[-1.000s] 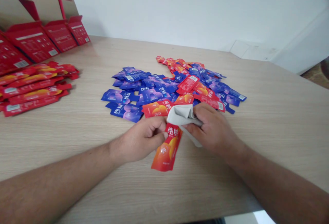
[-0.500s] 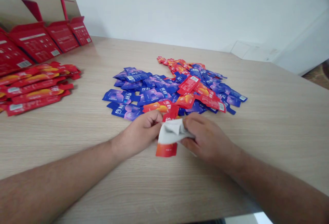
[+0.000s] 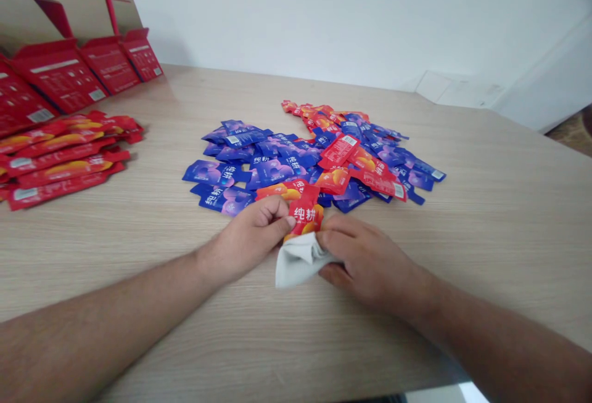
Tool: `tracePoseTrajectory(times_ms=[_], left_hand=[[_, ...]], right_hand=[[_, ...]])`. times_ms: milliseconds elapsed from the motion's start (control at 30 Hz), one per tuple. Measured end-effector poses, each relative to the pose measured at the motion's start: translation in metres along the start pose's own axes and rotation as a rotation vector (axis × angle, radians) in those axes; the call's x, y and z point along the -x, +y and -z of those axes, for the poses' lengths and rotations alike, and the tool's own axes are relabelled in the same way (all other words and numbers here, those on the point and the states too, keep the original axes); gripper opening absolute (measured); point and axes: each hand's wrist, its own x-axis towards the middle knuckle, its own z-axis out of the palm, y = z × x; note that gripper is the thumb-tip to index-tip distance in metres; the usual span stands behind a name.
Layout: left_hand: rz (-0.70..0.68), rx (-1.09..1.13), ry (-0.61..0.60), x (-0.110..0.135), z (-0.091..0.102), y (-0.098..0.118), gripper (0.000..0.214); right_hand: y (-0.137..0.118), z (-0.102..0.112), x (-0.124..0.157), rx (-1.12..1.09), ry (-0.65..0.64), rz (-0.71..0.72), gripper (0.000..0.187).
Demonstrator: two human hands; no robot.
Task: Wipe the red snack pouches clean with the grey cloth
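Note:
Between my hands is a red and orange sachet (image 3: 305, 213) with white lettering. My left hand (image 3: 259, 227) pinches its left edge between thumb and fingers. My right hand (image 3: 365, 255) grips a crumpled pale grey-white cloth (image 3: 298, 261), which lies over the lower part of the sachet and hides it. Just beyond my hands spreads a loose pile of blue-purple sachets (image 3: 277, 166) mixed with red-orange sachets (image 3: 340, 151).
At the left, several open red cardboard boxes (image 3: 62, 76) stand in a row with their flaps up. Before them lie stacked red sachets (image 3: 69, 162). A wooden table (image 3: 185, 341) carries everything, and a white wall (image 3: 300, 15) rises behind it.
The cloth has moved down the sachet toward me. The sachet's upper lettered part is now uncovered, while its lower end is now covered. My left hand has hardly moved.

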Motion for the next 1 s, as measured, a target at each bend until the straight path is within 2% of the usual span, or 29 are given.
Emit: tracePoseTrajectory(times_ms=[133, 200, 300, 367, 433, 533, 700, 867, 933, 1000], left_hand=[[-0.038, -0.047, -0.003, 0.001, 0.0, 0.005, 0.023], [-0.086, -0.083, -0.085, 0.003, 0.001, 0.008, 0.024], [-0.141, -0.102, -0.231, 0.006, 0.001, 0.01, 0.02], [-0.149, -0.112, -0.268, 0.008, 0.0, 0.011, 0.016], [-0.159, -0.116, -0.286, 0.008, -0.001, 0.011, 0.012], [-0.182, -0.123, -0.331, 0.007, -0.002, 0.013, 0.007], [-0.181, -0.138, -0.245, 0.008, -0.001, 0.01, 0.011], [-0.145, -0.083, -0.162, 0.006, 0.002, 0.006, 0.023], [-0.118, -0.02, -0.12, 0.004, 0.003, 0.004, 0.026], [-0.058, 0.108, -0.098, 0.004, 0.002, 0.003, 0.026]], right_hand=[[0.004, 0.003, 0.0, -0.023, 0.048, -0.067, 0.011], [0.008, 0.006, 0.001, -0.037, 0.065, -0.05, 0.012], [0.012, 0.011, 0.0, 0.007, 0.202, -0.098, 0.013], [0.013, 0.013, 0.0, 0.041, 0.272, -0.142, 0.015], [0.013, 0.013, 0.0, 0.049, 0.255, -0.13, 0.015], [0.013, 0.012, 0.0, 0.04, 0.161, -0.063, 0.013], [0.016, 0.011, 0.0, 0.075, 0.27, -0.154, 0.015], [0.006, 0.011, 0.001, -0.083, 0.11, -0.02, 0.013], [0.006, 0.014, 0.0, -0.136, 0.182, -0.063, 0.015], [0.012, 0.018, -0.001, -0.207, 0.34, -0.205, 0.022]])
